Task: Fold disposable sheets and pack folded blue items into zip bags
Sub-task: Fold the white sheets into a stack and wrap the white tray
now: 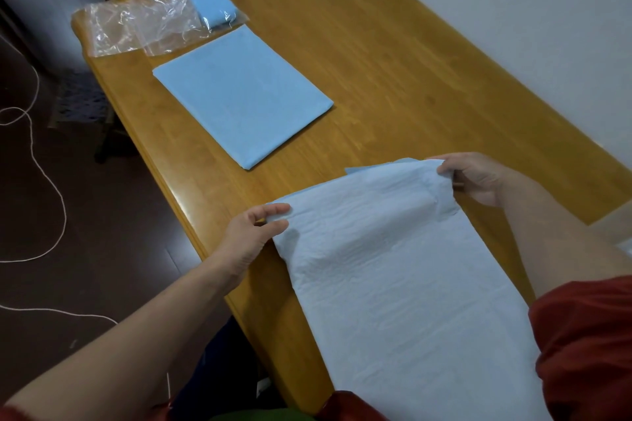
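Both hands are on the disposable sheet (403, 284). The left hand (254, 231) pinches the sheet's far left corner between thumb and forefinger, right by the table's left edge (the other fingers are tucked under and out of sight). Across the way, the right hand (473, 178) has its fingers curled over the far right corner, gripping it where the material bunches up. The sheet itself is pale and wrinkled. It is spread over the near end of the table (393, 55) and runs off toward the person's body. A sliver of deeper blue peeks out at its far edge between the two hands.

Further up the table, close to the left edge, a folded blue sheet (242, 96) lies flat as a neat rectangle, well apart from both hands. Beyond it, at the far left corner, sit two clear plastic bags. The crumpled zip bag (109, 27) lies nearest the corner. The second zip bag (167, 27) overlaps it and holds a small folded blue item (213, 8) in its right end, just beside the folded sheet's far corner.

A white cord (51, 188) snakes over the dark floor left of the table, and a red sleeve (588, 335) covers the right upper arm.
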